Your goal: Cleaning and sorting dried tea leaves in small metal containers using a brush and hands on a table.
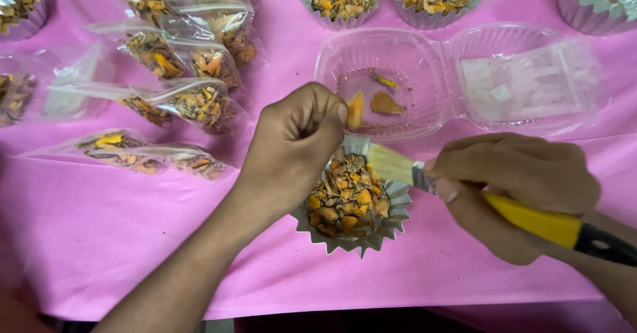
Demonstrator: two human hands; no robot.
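An orange dried chip (355, 110) is pinched in the left hand (296, 142), raised just above the foil cup (391, 221) so the bristles can reach it. The right hand (514, 190) grips a yellow-handled brush (464, 197), tip angled toward the chip. Beyond lies an open clear clamshell (431, 67); filled bags (179, 61) sit far left on the pink tabletop (99, 240).

Five foil cups (350, 203), six bags (189, 104), one clamshell (458, 81), one brush (424, 173).
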